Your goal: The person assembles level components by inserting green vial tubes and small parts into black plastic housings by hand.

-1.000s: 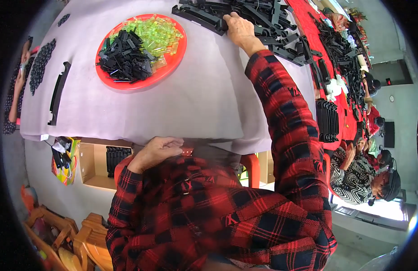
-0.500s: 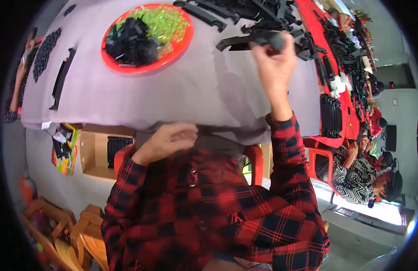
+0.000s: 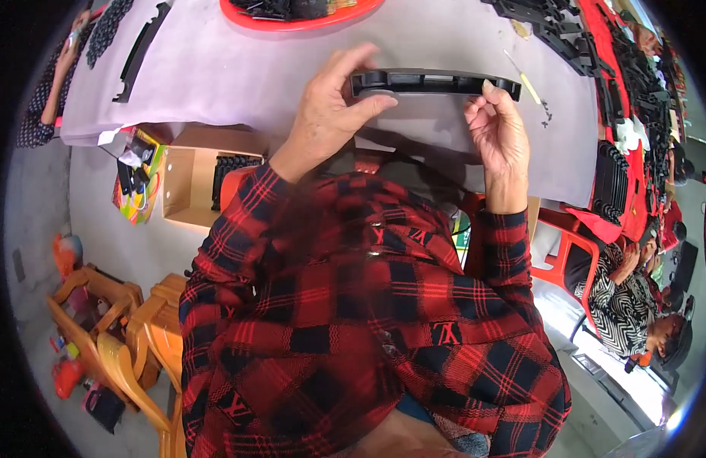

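A long black plastic strip [image 3: 433, 82] with hollow compartments is held level above the table's near side. My right hand [image 3: 501, 133] pinches its right end, thumb on top, the other fingers curled beneath. Around its left end is my left hand [image 3: 330, 103], thumb and forefinger spread apart above and below the strip; I see no firm grip there. A slim tool with a pale yellow handle [image 3: 530, 88] lies just right of the strip, beside small black bits [image 3: 547, 114].
A red plate [image 3: 307, 24] of small dark parts sits at the far edge. Black strips [image 3: 551, 34] pile up at far right. Another strip [image 3: 141, 53] lies at left, near a person's arm [image 3: 61, 69]. An open cardboard box [image 3: 186, 183] stands below the table. Other people sit at right.
My right hand has come back from the pile at far right with the black strip. My left hand has risen from my lap to the strip's left end. The view has shifted.
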